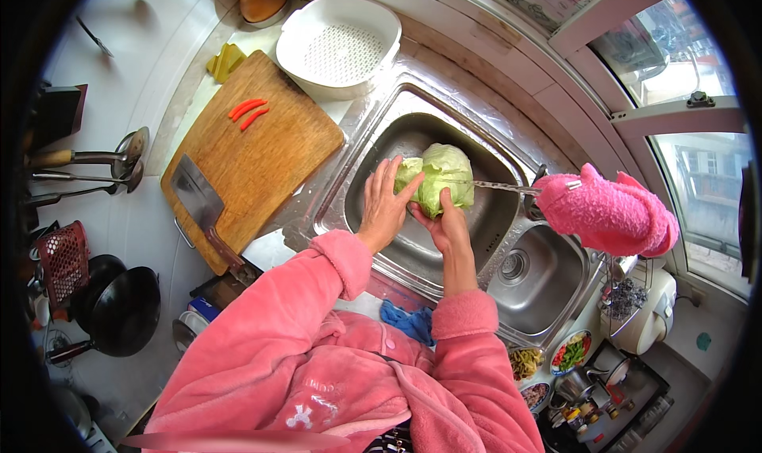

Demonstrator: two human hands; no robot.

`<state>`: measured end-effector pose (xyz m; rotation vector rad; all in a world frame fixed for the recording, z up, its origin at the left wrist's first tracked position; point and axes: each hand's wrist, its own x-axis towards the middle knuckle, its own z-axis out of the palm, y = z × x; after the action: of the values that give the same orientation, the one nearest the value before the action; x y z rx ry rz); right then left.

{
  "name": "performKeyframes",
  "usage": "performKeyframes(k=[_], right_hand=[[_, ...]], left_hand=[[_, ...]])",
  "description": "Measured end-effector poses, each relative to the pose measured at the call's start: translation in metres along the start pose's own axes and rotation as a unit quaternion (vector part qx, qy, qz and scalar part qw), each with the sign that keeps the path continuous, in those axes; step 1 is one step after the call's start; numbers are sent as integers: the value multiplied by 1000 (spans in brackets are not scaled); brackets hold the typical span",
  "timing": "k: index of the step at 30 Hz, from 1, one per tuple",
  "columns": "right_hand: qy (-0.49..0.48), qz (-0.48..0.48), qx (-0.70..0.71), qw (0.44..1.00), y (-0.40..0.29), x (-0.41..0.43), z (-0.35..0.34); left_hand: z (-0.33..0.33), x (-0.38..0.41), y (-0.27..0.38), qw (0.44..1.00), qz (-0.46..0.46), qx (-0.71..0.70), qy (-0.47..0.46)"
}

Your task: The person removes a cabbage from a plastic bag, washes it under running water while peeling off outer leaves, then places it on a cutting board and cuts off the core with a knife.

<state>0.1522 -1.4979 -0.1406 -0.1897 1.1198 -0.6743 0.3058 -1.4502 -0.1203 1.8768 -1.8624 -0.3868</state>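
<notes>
Both my hands are at a pale green head of lettuce or cabbage (pixel 447 166) over the larger steel sink basin (pixel 411 253). A thin stream of water from the right, near a tap with a pink cloth (pixel 601 212) over it, runs onto the leaves. My right hand (pixel 447 224) supports the head from below, its thumb on the near side. My left hand (pixel 384 200) lies at a leaf on the head's left side, fingers spread; whether it grips the leaf I cannot tell.
A wooden cutting board (pixel 274 155) at the left bears red chili peppers (pixel 247 109) and a cleaver (pixel 196 191). Behind it stands a white perforated basket (pixel 339 87). The smaller basin (pixel 536 280) adjoins at the right, with plates of chopped food (pixel 571 352) nearby. A blue cloth (pixel 408 321) lies at the counter's front.
</notes>
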Motion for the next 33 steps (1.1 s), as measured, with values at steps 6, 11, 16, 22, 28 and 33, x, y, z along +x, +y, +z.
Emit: performKeyframes(k=[6, 11, 16, 22, 28, 33], right_hand=[[-36, -18, -28, 999, -4, -3, 1], [-41, -26, -14, 999, -11, -2, -3], [-25, -46, 32, 998, -13, 0, -4], [-10, -87, 93, 992, 5, 0, -10], [36, -172, 51, 983, 27, 3, 6], [54, -227, -5, 972, 33, 10, 11]], left_hand=[[-3, 2, 5, 994, 92, -60, 7], [4, 6, 2, 992, 98, -71, 44], [-2, 14, 13, 988, 108, -43, 98], [7, 6, -11, 977, 205, -28, 52], [11, 4, -11, 982, 173, -63, 25], [2, 9, 1, 985, 107, -124, 46]])
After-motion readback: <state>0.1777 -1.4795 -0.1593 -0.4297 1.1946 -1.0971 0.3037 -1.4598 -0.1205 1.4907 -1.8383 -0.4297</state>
